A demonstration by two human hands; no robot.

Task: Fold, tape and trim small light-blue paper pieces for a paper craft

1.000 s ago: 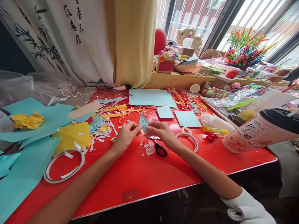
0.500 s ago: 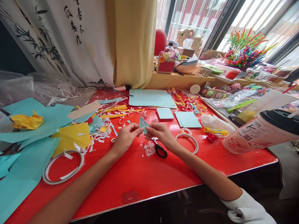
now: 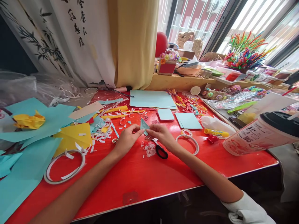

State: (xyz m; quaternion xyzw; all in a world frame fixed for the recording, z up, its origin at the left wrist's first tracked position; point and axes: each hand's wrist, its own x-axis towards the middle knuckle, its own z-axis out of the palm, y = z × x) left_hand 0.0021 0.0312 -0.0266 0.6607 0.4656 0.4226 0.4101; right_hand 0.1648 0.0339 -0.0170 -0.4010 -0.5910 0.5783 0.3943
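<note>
A small light-blue piece of folded paper [image 3: 144, 123] with a pointed top is held up over the red table [image 3: 140, 183]. My left hand [image 3: 128, 137] pinches its lower left side between thumb and fingers. From the other side, my right hand [image 3: 161, 133] grips the lower right part, so the paper's bottom is partly covered by fingertips. Below my right hand lie black-handled scissors [image 3: 161, 151], their blades partly hidden. White scraps [image 3: 149, 149] are heaped beside them. Behind the hands sits a stack of small blue squares [image 3: 165, 114].
Tape rolls lie on both sides, one at left [image 3: 47, 174] and one at right [image 3: 197, 146]. Larger blue squares [image 3: 188, 120], blue sheets [image 3: 151, 99] and a yellow glue stick [image 3: 216, 133] lie farther back. A lidded drink cup [image 3: 259, 133] stands right. Cut paper [image 3: 72, 137] covers the left.
Both hands still hold the folded paper in nearly the same place. The paper's tip has shifted slightly and my fingers have adjusted around its lower part. The whole view has moved a little.
</note>
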